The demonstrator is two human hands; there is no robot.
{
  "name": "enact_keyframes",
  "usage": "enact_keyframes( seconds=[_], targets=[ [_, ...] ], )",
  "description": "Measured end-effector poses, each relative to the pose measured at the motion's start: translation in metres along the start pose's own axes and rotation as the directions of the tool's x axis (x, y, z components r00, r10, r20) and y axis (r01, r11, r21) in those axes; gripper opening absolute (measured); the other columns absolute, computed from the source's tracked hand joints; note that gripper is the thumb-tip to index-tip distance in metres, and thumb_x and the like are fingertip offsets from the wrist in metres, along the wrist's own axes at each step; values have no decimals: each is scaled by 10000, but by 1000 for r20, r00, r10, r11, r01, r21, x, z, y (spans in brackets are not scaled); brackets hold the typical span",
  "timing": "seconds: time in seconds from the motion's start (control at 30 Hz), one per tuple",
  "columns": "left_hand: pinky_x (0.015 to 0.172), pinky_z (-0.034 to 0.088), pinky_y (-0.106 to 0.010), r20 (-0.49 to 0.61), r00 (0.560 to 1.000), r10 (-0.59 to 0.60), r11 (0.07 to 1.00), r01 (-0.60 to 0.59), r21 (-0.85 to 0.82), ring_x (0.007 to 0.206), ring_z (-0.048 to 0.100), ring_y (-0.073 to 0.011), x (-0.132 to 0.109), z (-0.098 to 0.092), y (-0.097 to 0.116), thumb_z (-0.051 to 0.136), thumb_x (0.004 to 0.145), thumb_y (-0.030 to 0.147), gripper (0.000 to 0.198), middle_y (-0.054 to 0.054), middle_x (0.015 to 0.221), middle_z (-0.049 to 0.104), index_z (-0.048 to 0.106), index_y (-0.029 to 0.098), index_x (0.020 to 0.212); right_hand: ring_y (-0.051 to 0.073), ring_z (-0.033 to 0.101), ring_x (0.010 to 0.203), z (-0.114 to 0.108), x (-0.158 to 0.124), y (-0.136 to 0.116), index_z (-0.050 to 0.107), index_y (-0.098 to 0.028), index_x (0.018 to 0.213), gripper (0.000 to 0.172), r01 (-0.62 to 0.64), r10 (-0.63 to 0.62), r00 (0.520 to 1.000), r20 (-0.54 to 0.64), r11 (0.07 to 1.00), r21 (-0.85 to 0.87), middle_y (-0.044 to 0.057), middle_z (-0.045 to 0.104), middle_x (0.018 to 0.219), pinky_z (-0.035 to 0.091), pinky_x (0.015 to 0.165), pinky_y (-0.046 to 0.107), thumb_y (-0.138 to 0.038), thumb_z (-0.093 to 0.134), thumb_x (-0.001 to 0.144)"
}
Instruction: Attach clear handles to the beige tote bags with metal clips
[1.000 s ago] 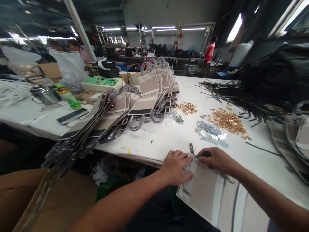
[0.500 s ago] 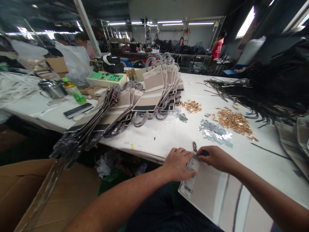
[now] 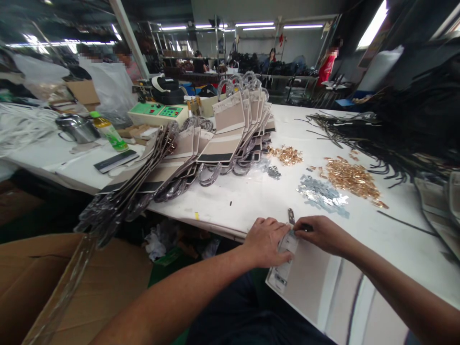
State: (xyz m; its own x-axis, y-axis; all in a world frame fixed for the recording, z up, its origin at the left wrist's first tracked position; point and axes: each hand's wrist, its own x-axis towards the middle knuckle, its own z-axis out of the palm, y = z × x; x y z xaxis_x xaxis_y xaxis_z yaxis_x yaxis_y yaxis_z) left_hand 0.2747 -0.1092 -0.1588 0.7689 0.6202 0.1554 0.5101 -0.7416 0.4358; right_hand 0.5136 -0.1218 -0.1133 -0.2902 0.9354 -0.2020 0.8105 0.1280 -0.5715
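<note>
A beige panel with pale stripes [image 3: 312,273] lies at the table's front edge, partly over my lap. On its top strip rests my left hand [image 3: 268,242], fingers spread and thumb apart, pressing the panel. My right hand [image 3: 311,230] is closed in a pinch on a small dark tool at the panel's upper corner; the tool's tip is hidden. A metal fitting [image 3: 291,216] lies just beyond the fingertips. Another metal piece [image 3: 280,279] sits on the strip near the lower corner. Past my hands are grey metal plates [image 3: 321,194] and gold-coloured fittings [image 3: 354,178].
Stacked beige panels with wrapped handles [image 3: 219,148] cover the table's middle left. Black cords [image 3: 334,129] spread at the right. A bottle [image 3: 109,132] and a steel jug [image 3: 77,128] stand at the left, above an open cardboard box [image 3: 108,282]. Several people are in the background.
The camera view has shifted slightly. My right hand stays at the panel's corner with its fingers a little lower over the dark tool; my left hand has kept its place.
</note>
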Motion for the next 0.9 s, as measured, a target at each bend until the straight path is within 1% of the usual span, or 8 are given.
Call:
enact_keyframes(
  seconds=[0.13, 0.47, 0.6, 0.67, 0.73, 0.8, 0.83, 0.9],
  targets=[
    [1101, 413, -520, 11, 1000, 2, 1000, -2, 2, 1361, 538, -329, 0, -1, 0, 719, 881, 600, 769, -64, 1482, 651, 517, 241, 1530, 238, 659, 791, 0, -2, 2, 778, -259, 905, 240, -54, 54, 998, -9, 999, 1, 11, 759, 839, 432, 730, 326, -432, 613, 882],
    [1120, 411, -518, 13, 1000, -2, 1000, 2, 4, 1362, 536, -327, 0, -1, 1, 707, 886, 609, 769, -56, 1504, 632, 508, 260, 1541, 238, 646, 758, 2, -3, -3, 770, -256, 870, 263, -61, 61, 998, -17, 998, -22, 14, 741, 794, 429, 701, 331, -460, 604, 870],
    [1111, 410, -522, 6, 1000, 0, 1000, 0, -2, 1353, 542, -330, 0, -1, 1, 711, 883, 604, 761, -64, 1490, 645, 520, 250, 1529, 240, 648, 729, -10, -5, -3, 779, -259, 897, 297, -85, 84, 996, -29, 996, -11, 23, 748, 788, 439, 683, 338, -482, 584, 874],
    [1114, 410, -524, 3, 1000, 6, 1000, -6, -1, 1347, 545, -327, 0, -1, 0, 712, 881, 604, 761, -64, 1481, 652, 525, 239, 1522, 257, 658, 720, -24, -8, 5, 783, -261, 934, 327, -182, 176, 972, -153, 983, -25, 43, 759, 800, 450, 680, 356, -514, 585, 873],
    [1120, 409, -526, 6, 1000, 5, 1000, -5, 2, 1352, 541, -325, 0, 0, 0, 700, 889, 607, 752, -64, 1487, 648, 527, 237, 1520, 294, 695, 800, -40, -12, 16, 780, -265, 961, 338, -280, 235, 890, -390, 958, -60, 76, 788, 914, 474, 733, 386, -526, 585, 870],
    [1124, 408, -530, 13, 1000, 2, 1000, -2, 3, 1365, 533, -326, 0, 0, -1, 686, 898, 610, 744, -65, 1499, 640, 525, 242, 1524, 327, 717, 966, -52, -18, 24, 772, -275, 956, 318, -278, 178, 797, -577, 956, -90, 89, 789, 1115, 494, 838, 411, -513, 580, 870],
    [1123, 408, -532, 15, 1000, -1, 1000, 1, 3, 1368, 531, -327, 0, 0, -1, 682, 900, 612, 743, -66, 1504, 637, 524, 244, 1526, 331, 715, 1021, -54, -21, 26, 772, -279, 942, 310, -244, 139, 787, -601, 965, -97, 85, 778, 1173, 497, 879, 413, -512, 583, 868],
    [1124, 407, -533, 16, 1000, -2, 1000, 2, 0, 1370, 531, -330, 0, 1, -1, 681, 901, 615, 746, -69, 1511, 632, 524, 244, 1529, 315, 722, 976, -50, -26, 21, 781, -278, 917, 319, -178, 126, 854, -505, 983, -54, 81, 784, 1115, 514, 862, 394, -540, 607, 862]
  ],
)
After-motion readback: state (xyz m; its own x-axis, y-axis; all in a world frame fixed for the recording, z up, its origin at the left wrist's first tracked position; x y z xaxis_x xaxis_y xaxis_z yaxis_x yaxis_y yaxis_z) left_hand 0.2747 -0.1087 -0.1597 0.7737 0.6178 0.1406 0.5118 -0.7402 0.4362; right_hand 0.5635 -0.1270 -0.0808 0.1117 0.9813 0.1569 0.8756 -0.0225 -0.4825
